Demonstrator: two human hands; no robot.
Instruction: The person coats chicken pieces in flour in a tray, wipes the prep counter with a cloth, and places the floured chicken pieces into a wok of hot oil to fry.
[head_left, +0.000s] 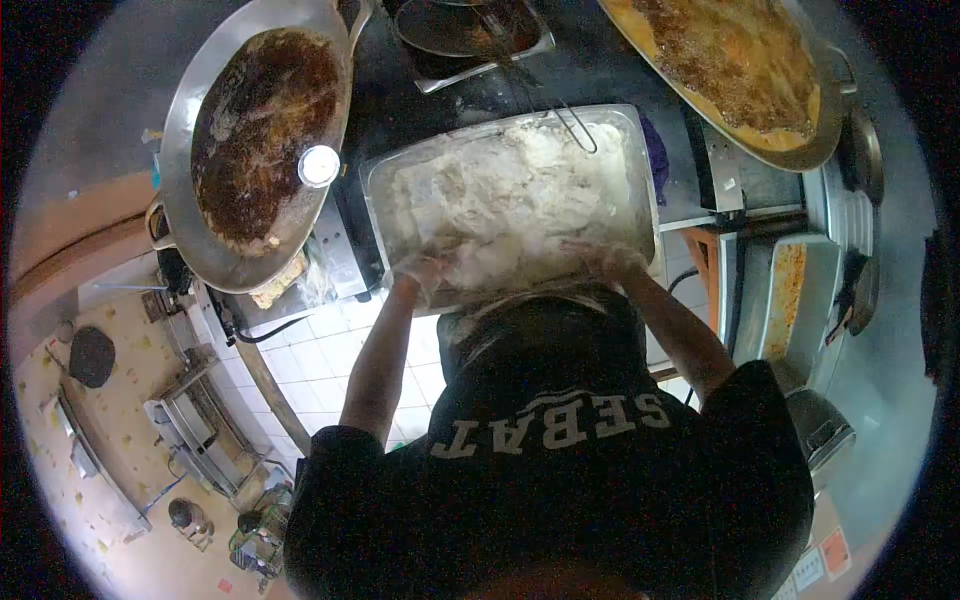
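A rectangular metal tray (648, 190) full of white, flour-like powder (500, 185) lies in front of me, with lumpy coated pieces in it that I cannot make out. My left hand (424, 272), in a clear plastic glove, is in the tray's near left corner, its fingers stretched inward. At the near right, my right hand (608, 260), gloved as well, reaches into the powder with its fingers extended to the left. White dust partly hides both sets of fingertips. Over the tray's far edge hangs the wire handle (575, 130) of a strainer.
A large pan of dark oil (265, 130) stands at left, with a white round lid-like object (319, 166) at its edge. Another pan of bubbling oil (740, 70) is at far right. Behind the tray sits a dark strainer basket (465, 30). A metal container (790, 300) stands at right.
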